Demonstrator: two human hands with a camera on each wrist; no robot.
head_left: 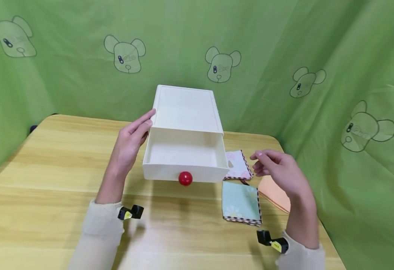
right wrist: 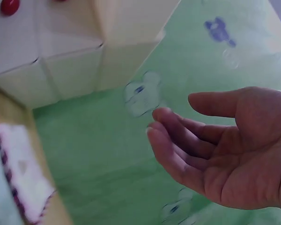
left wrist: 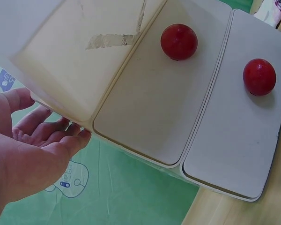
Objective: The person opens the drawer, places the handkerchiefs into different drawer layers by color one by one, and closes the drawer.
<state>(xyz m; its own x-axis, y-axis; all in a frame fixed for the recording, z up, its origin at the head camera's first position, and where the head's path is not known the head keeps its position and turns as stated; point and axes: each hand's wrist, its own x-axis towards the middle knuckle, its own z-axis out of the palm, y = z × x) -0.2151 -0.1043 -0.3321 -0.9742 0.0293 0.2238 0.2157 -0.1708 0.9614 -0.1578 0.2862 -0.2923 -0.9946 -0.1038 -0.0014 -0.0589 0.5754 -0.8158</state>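
A white drawer cabinet [head_left: 186, 108] stands upright with its top drawer [head_left: 183, 173] pulled out; no contents show inside. The drawer front carries a round red knob [head_left: 185, 178]. In the left wrist view, two lower drawers [left wrist: 145, 98] sit closed, each with a red knob [left wrist: 179, 42]. My left hand [head_left: 129, 144] rests against the cabinet's left side near the front top edge, fingertips touching it. To the right, my right hand [head_left: 279, 167] hovers with loosely bent fingers and nothing in them. Near it lie a pink-and-white cloth [head_left: 238, 165], a light blue cloth [head_left: 241, 202] and an orange cloth [head_left: 274, 193].
All of this stands on a wood-grain table [head_left: 48, 180]. A green curtain [head_left: 176, 30] printed with bear heads hangs behind and along both sides. Black devices are strapped at both sleeve cuffs [head_left: 102, 217].
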